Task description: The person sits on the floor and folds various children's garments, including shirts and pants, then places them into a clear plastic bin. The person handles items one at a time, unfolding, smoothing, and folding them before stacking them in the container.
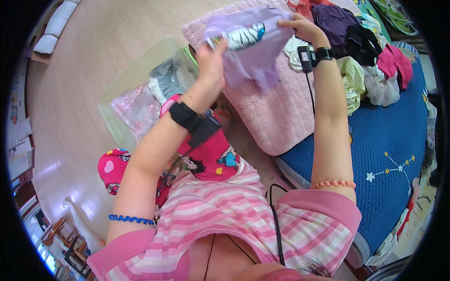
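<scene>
A lilac garment with a shiny sequin patch point(250, 59) hangs stretched between my two hands, above a pink quilted pad. My left hand point(211, 65) grips its left side, the thumb lying by the end of the sequins; this hand is somewhat blurred. At the garment's upper right corner, my right hand point(304, 28) pinches the cloth between thumb and fingers. A small white cloth point(294, 52) lies on the pad just below my right hand. The garment's lower edge is blurred.
Left of the pad, a translucent plastic bin point(116, 82) on the floor holds clothes in clear bags point(137, 105). A pile of clothes, with a purple one point(332, 23) and a bright pink one point(395, 65), lies at right. The pink quilted pad point(274, 119) overlaps a blue bedcover point(379, 133).
</scene>
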Available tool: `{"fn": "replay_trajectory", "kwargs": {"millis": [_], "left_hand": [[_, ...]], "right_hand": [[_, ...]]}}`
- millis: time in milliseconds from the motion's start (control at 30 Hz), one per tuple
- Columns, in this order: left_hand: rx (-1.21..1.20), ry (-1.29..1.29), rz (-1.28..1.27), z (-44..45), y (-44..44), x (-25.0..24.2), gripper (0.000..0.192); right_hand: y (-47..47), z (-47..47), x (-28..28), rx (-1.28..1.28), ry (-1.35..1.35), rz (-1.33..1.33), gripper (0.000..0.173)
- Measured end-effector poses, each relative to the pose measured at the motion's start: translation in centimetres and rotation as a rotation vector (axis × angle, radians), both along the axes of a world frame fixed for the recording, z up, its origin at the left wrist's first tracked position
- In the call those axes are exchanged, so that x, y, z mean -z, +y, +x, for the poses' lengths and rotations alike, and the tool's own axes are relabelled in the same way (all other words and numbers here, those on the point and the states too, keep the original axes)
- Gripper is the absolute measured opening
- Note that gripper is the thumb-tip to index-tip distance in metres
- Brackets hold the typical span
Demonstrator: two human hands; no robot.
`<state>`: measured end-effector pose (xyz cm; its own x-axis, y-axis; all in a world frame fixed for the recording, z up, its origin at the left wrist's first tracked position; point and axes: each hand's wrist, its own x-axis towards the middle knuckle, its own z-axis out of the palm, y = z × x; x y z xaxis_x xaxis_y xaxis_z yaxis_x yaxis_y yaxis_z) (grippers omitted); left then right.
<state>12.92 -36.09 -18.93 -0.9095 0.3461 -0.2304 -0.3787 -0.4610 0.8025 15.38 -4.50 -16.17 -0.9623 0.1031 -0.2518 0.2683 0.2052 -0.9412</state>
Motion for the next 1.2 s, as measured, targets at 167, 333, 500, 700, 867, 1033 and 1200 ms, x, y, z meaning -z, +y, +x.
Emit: {"fn": "replay_trajectory", "kwargs": {"millis": [167, 333, 500, 700, 867, 1033, 1200], "left_hand": [[0.047, 0.459, -0.179, -5.7, -0.6, -8.0, 0.036], [0.184, 1.083, -0.38, -7.7, -3.0, -12.3, 0.05], [-0.061, 1.441, -0.894, -11.9, -9.4, -13.6, 0.015], [0.299, 0.876, -0.644, -14.0, -23.7, -10.8, 0.026], [0.29, 0.836, -0.76, -18.0, -33.1, -2.3, 0.013], [0.28, 1.197, -0.928, -25.5, -39.7, 7.7, 0.01], [0.193, 0.556, -1.45, -25.1, -44.3, 16.3, 0.015]], "right_hand": [[-2.7, 3.8, -7.4, 0.278, 0.442, 0.236, 0.021], [-9.6, 5.4, -14.2, 0.437, 0.808, 0.94, 0.026], [-13.4, 2.8, -15.2, 0.465, 0.557, 0.362, 0.017], [-20.1, -3.3, -9.7, 0.183, 0.541, 0.217, 0.032], [-32.2, -7.2, -3.0, 0.053, 0.347, -0.058, 0.024], [-43.0, -5.5, 5.7, 0.059, 0.445, 0.014, 0.014], [-54.3, -2.0, 16.6, -0.524, 0.203, 0.153, 0.024]]}}
